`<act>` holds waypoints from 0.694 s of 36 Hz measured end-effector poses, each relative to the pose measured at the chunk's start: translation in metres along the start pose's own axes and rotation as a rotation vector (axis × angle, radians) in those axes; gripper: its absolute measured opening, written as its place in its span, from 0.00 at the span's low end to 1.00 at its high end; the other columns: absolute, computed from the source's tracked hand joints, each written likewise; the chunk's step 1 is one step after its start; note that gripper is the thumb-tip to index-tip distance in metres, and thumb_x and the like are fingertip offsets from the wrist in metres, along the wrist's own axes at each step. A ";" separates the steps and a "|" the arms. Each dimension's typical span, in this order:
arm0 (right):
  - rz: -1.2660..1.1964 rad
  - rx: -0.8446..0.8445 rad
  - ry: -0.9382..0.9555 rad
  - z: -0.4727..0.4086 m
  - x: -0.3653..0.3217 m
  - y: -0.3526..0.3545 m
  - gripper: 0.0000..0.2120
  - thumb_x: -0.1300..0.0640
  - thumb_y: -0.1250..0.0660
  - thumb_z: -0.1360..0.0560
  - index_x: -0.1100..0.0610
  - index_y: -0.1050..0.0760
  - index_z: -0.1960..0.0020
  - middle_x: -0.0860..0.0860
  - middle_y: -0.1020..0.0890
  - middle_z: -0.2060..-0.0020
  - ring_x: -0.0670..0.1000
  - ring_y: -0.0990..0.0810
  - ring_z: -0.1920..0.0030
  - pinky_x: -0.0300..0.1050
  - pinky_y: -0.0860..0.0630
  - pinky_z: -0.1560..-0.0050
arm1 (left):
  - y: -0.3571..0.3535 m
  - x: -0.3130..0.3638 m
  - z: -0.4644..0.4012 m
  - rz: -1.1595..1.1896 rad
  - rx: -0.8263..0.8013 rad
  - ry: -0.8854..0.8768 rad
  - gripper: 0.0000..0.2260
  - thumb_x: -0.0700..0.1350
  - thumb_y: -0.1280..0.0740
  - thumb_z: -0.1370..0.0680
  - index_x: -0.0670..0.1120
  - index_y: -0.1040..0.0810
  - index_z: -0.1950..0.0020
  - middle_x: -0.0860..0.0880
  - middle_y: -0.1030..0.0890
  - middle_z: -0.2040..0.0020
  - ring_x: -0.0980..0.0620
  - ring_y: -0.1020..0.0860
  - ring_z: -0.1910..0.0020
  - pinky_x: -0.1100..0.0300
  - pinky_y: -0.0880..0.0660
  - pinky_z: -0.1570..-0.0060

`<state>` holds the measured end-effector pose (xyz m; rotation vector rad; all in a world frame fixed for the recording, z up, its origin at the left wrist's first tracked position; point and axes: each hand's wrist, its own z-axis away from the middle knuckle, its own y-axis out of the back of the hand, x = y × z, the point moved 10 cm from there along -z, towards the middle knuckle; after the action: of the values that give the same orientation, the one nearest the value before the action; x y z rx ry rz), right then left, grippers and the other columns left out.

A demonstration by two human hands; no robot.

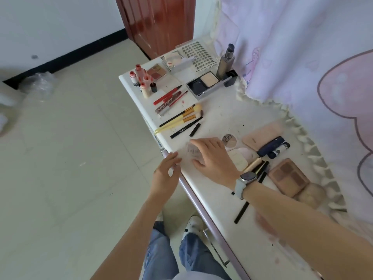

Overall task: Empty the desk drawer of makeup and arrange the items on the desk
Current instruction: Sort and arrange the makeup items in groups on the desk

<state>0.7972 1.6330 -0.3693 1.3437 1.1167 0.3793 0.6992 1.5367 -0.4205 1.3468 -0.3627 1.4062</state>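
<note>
1. Right hand (212, 156), with a watch (245, 181) on its wrist, lies over a small clear packet (192, 152) near the desk's front edge, thumb and fingers curled round it.
2. Left hand (166, 174) hovers at the desk (222, 122) front edge just beside the packet, fingers loosely spread and holding nothing; whether its fingertips touch the packet I cannot tell.
3. At the far left corner stands a cluster of small red-capped bottles (142, 79), with a blush palette (156, 72) just behind them.
4. Along the far edge lie a clear case (175, 59) and a tray of false lashes (198, 54); near the far right corner sit an open black compact (203, 82) and a tall foundation bottle (226, 63), upright.
5. Red pencils (169, 96) and yellow-handled brushes (179, 117) lie slanted near the left edge, with black pencils (186, 128) just beside them.
6. Towards the right edge, beyond the right hand, lie a round pot (230, 139), a pink case (262, 134), a dark blue tube (271, 146), a gold-capped stick (252, 164) and a brown eyeshadow palette (288, 176).
7. A pink frilled cloth (302, 77) hangs along the desk's right side.
</note>
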 end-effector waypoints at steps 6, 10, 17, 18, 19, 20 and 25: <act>-0.556 0.049 -0.173 0.015 0.003 0.029 0.27 0.56 0.30 0.28 0.55 0.35 0.32 0.48 0.26 0.45 0.52 0.27 0.45 0.36 0.29 0.46 | 0.001 0.027 0.010 0.451 -0.092 0.125 0.15 0.51 0.35 0.23 0.52 0.26 0.36 0.57 0.21 0.41 0.59 0.24 0.41 0.59 0.29 0.39; -0.635 0.151 -0.122 0.026 -0.006 0.045 0.15 0.53 0.33 0.28 0.59 0.25 0.44 0.53 0.24 0.43 0.50 0.24 0.44 0.41 0.25 0.50 | -0.013 0.041 0.019 0.652 -0.175 0.111 0.21 0.52 0.35 0.27 0.51 0.28 0.34 0.49 0.23 0.37 0.51 0.23 0.40 0.53 0.26 0.41; -0.638 0.202 -0.149 0.040 -0.009 0.053 0.10 0.56 0.36 0.24 0.62 0.22 0.50 0.52 0.20 0.55 0.42 0.22 0.54 0.32 0.25 0.53 | -0.018 0.051 0.022 0.691 -0.141 0.117 0.19 0.50 0.30 0.29 0.47 0.23 0.40 0.50 0.18 0.44 0.50 0.21 0.44 0.56 0.24 0.45; -0.636 0.193 -0.147 0.041 -0.010 0.052 0.10 0.56 0.37 0.24 0.62 0.22 0.50 0.51 0.20 0.56 0.42 0.22 0.56 0.33 0.25 0.54 | -0.015 0.050 0.021 0.679 -0.082 0.128 0.14 0.47 0.30 0.28 0.46 0.21 0.43 0.48 0.17 0.47 0.49 0.20 0.47 0.55 0.23 0.47; -0.633 0.181 -0.148 0.042 -0.011 0.052 0.11 0.55 0.39 0.23 0.61 0.22 0.51 0.51 0.20 0.57 0.43 0.22 0.57 0.34 0.24 0.55 | -0.011 0.049 0.019 0.679 -0.021 0.144 0.09 0.44 0.31 0.26 0.45 0.19 0.47 0.46 0.17 0.51 0.47 0.19 0.50 0.55 0.23 0.49; -0.630 0.167 -0.150 0.043 -0.012 0.050 0.12 0.54 0.39 0.23 0.61 0.23 0.50 0.51 0.20 0.57 0.43 0.22 0.58 0.36 0.24 0.55 | -0.008 0.047 0.018 0.690 0.027 0.165 0.06 0.41 0.32 0.25 0.44 0.19 0.50 0.45 0.18 0.53 0.47 0.20 0.53 0.54 0.23 0.49; -0.635 0.178 -0.180 0.049 -0.010 0.048 0.14 0.52 0.37 0.26 0.59 0.25 0.45 0.48 0.21 0.54 0.42 0.23 0.57 0.36 0.25 0.56 | -0.002 0.048 0.015 0.649 0.073 0.198 0.03 0.38 0.31 0.25 0.43 0.19 0.54 0.43 0.19 0.55 0.47 0.22 0.56 0.50 0.23 0.49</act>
<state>0.8493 1.6093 -0.3301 1.0740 1.3731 -0.3050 0.7206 1.5480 -0.3761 1.1790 -0.6577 2.0864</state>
